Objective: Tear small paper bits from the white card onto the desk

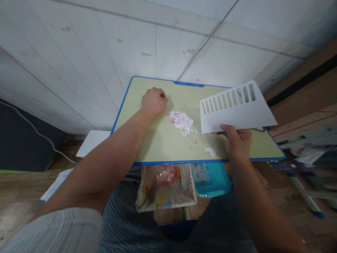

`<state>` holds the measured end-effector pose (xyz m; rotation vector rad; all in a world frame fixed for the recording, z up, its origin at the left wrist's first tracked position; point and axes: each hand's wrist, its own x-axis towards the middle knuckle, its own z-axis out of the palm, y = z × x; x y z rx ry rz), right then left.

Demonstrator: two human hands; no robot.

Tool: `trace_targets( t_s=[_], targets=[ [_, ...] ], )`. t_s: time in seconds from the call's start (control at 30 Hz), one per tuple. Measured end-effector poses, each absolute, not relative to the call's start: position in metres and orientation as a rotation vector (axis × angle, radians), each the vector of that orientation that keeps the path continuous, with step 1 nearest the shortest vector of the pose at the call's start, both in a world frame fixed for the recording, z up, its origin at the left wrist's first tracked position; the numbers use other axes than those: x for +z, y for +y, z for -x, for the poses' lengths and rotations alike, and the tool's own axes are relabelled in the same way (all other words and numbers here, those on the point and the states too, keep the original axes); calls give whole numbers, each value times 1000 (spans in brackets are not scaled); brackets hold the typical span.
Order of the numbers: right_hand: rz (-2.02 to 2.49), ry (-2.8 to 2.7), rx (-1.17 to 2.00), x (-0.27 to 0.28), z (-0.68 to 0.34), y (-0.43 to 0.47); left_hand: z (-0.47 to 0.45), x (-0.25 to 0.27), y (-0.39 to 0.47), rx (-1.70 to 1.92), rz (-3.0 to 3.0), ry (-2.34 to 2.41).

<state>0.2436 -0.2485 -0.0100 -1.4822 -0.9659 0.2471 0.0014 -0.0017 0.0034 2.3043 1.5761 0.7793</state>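
My right hand [238, 142] grips the lower edge of a white slotted sheet [218, 120], thumb on its face. The sheet is tilted above the right side of the table, with a row of long rounded slots along its far edge. My left hand [154, 102] rests on the left part of the table, fingers curled closed; whatever they hold, if anything, is hidden. Between the hands lies a loose pile of small white and pinkish flakes [181, 120]. A separate whitish piece [210, 151] lies near the front edge.
The pale yellow table [155, 149] has a blue rim and stands against a white panelled wall [110, 52]. Below its front edge are a patterned tray [168, 198] with pink bits and a turquoise container [219, 179] with whitish pieces. Brown boxes [302, 91] are at the right.
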Motion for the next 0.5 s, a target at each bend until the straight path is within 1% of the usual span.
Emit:
trace_targets(
  t_s=[0.1,0.2,0.33,0.5],
  targets=[
    [1504,-948,136,-14,-238,-272,-1,3,-2,777,-2313,1619],
    [1452,-1128,72,-13,-238,-300,0,3,0,787,-2308,1635],
    [1422,-1374,153,-11,-251,-327,1,4,0,783,-2290,1642],
    [1548,-1362,293,-6,-263,-336,3,7,-5,767,-2287,1674]
  ],
)
